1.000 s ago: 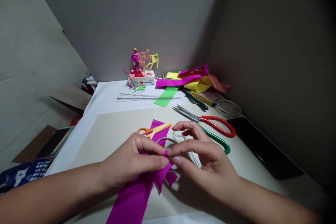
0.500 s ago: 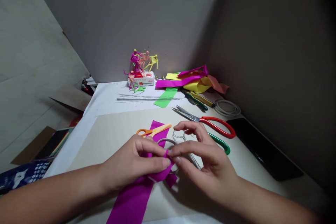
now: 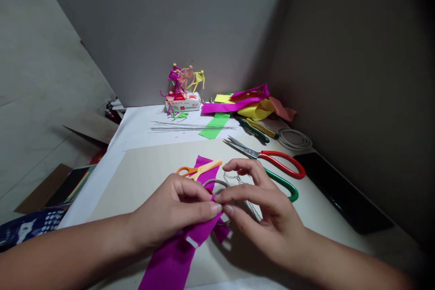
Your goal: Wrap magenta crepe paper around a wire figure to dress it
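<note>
Left hand has a closed thumb-and-finger grip on one small magenta piece; right hand pinches its upper edge, other fingers lifted. Piece is over the middle of the beige board. Change: its loose end, hanging as a point a second ago, now lies flatter, turned lower-left with a pale edge showing; hands barely moved, so probably fine fingertip shaping, unfinished. Below: one magenta strip, one grey ring partly hidden. Just beyond: one small orange-yellow scissors, some twisted wire by the right hand, count unclear. Further right: one big red-green scissors, one black slab. Back of desk: green-and-yellow-handled pliers, one tool or two, can't tell; one cable coil, one green strip, thin wires too fine to count, one strip pile, one box, at least five overlapping figures.
</note>
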A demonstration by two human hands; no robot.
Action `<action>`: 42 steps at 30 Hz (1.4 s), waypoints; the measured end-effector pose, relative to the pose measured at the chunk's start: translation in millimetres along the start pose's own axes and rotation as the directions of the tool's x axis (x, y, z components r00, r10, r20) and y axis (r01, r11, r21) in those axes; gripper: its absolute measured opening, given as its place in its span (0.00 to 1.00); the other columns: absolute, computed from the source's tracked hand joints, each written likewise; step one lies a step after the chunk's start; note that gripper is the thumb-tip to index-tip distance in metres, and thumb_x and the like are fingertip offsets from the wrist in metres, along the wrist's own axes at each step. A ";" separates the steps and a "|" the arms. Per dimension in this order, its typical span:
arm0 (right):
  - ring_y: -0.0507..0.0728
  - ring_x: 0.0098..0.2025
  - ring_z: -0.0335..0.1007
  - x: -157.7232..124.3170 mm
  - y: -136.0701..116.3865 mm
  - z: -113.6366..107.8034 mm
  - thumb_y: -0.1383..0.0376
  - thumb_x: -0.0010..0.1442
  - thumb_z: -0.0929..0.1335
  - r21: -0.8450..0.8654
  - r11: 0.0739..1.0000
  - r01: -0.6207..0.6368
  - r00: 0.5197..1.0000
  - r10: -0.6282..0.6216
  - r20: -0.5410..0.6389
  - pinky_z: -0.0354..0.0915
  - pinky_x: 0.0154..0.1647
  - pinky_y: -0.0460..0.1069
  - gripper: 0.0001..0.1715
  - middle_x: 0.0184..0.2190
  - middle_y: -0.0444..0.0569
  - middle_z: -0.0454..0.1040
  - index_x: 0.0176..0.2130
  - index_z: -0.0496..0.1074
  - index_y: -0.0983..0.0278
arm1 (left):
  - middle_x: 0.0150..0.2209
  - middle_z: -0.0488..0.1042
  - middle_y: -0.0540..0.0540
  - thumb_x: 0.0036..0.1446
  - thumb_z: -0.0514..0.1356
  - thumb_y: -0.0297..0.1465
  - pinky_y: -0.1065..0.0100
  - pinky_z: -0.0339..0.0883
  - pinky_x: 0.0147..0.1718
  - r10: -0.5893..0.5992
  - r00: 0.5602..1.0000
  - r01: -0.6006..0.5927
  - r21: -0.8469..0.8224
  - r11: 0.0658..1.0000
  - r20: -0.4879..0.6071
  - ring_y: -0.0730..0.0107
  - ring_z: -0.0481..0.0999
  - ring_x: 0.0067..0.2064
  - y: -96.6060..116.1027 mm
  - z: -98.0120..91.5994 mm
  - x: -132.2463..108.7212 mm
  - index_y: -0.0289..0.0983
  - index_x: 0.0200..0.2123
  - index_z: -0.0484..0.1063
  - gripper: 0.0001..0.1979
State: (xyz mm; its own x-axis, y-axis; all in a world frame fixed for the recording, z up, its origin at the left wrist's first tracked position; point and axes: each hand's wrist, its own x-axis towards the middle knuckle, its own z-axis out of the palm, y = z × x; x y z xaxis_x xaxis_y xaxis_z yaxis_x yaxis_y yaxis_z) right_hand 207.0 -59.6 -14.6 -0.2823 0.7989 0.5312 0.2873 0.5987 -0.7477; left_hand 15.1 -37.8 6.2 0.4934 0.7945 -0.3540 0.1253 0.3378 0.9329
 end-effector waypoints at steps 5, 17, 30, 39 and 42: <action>0.61 0.55 0.59 -0.8 1.4 0.0 0.76 0.53 0.67 0.000 1.000 0.006 1.000 -0.006 0.013 0.62 0.54 0.58 0.17 0.45 0.53 0.66 0.40 0.77 0.60 | 0.17 0.66 0.51 0.45 0.68 0.34 0.72 0.48 0.22 -0.015 1.000 0.014 -0.045 0.999 -0.020 0.78 0.58 0.21 -1.7 0.3 -0.2 0.31 0.23 0.77 0.10; 0.63 0.55 0.58 -0.1 0.9 -4.1 0.78 0.49 0.65 -0.143 0.975 0.171 0.985 -0.165 0.048 0.60 0.53 0.60 0.21 0.47 0.55 0.65 0.41 0.75 0.61 | 0.14 0.60 0.55 0.43 0.65 0.30 0.73 0.43 0.18 -0.041 0.999 0.040 -0.071 0.997 -0.011 0.81 0.53 0.18 4.1 4.6 0.1 0.32 0.16 0.70 0.10; 0.64 0.55 0.56 -3.6 3.5 -6.0 0.78 0.46 0.65 -0.257 0.934 0.248 0.968 -0.229 0.103 0.57 0.54 0.61 0.27 0.54 0.53 0.58 0.45 0.73 0.60 | 0.15 0.59 0.55 0.40 0.63 0.27 0.71 0.41 0.20 -0.033 0.999 0.031 -0.109 0.994 -0.015 0.81 0.52 0.18 5.1 6.2 2.2 0.34 0.15 0.64 0.10; 0.65 0.56 0.54 -3.5 3.1 -6.9 0.76 0.47 0.65 -0.329 0.911 0.249 0.964 -0.203 0.169 0.55 0.54 0.63 0.27 0.56 0.54 0.54 0.47 0.70 0.59 | 0.16 0.60 0.55 0.41 0.61 0.24 0.72 0.43 0.20 0.012 1.000 -0.014 -0.155 0.988 -0.014 0.81 0.53 0.19 -1.7 2.6 4.4 0.34 0.16 0.64 0.09; 0.66 0.56 0.53 -3.3 3.2 -5.9 0.75 0.48 0.65 -0.350 0.905 0.243 0.964 -0.185 0.191 0.54 0.55 0.64 0.29 0.58 0.55 0.52 0.49 0.68 0.59 | 0.14 0.59 0.56 0.42 0.61 0.25 0.73 0.41 0.18 0.026 1.000 -0.027 -0.167 0.986 -0.009 0.82 0.51 0.17 -5.7 1.8 4.8 0.35 0.17 0.64 0.09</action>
State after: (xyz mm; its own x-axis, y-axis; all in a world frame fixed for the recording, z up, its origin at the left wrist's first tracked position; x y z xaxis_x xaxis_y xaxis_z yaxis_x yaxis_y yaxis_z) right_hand 214.3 -60.0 -16.4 -0.5004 0.6481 0.5741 0.5115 0.7563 -0.4079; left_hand 18.3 -36.8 -0.7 0.4892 0.8073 -0.3300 -0.0335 0.3955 0.9178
